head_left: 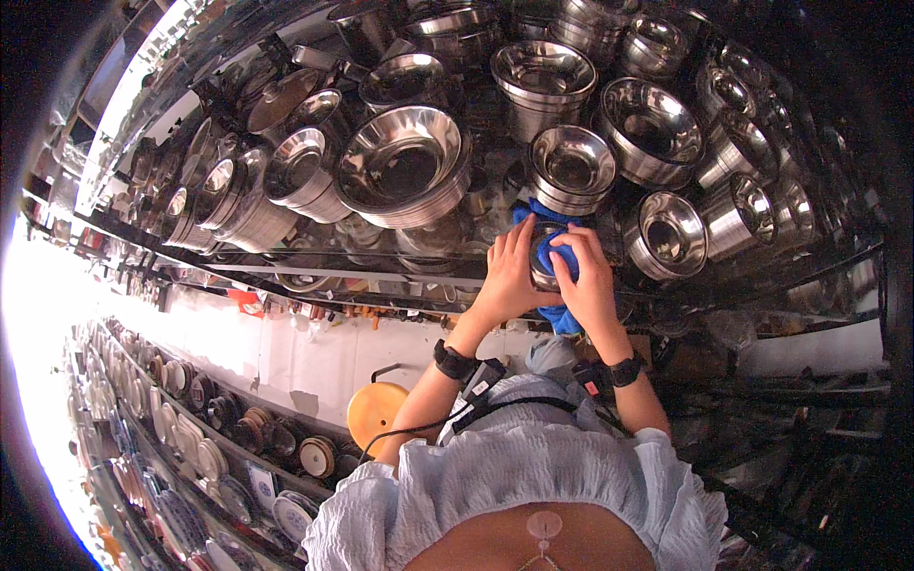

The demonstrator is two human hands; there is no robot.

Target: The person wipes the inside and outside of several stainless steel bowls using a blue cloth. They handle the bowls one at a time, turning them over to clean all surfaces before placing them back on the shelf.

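Note:
Between my hands is a small stainless steel bowl (pixel 544 280), partly hidden by fingers and cloth. My left hand (pixel 508 275) grips the bowl's left side, its fingers pointing away from me. My right hand (pixel 585 275) presses a bunched part of a blue cloth (pixel 563 261) into the bowl's opening. More of the blue cloth spreads under the bowl, both beyond it and toward me. Just past my fingertips stands a stack of stainless steel bowls (pixel 573 168). To the right of my right hand, another bowl stack (pixel 669 235) leans toward me.
Many nested steel basins (pixel 403 168) crowd the dark glass shelf (pixel 493 221). The shelf's front edge (pixel 343 275) runs close below my hands. A yellow round stool (pixel 376 417) stands at my left. Racks of plates (pixel 207 457) line the lower left.

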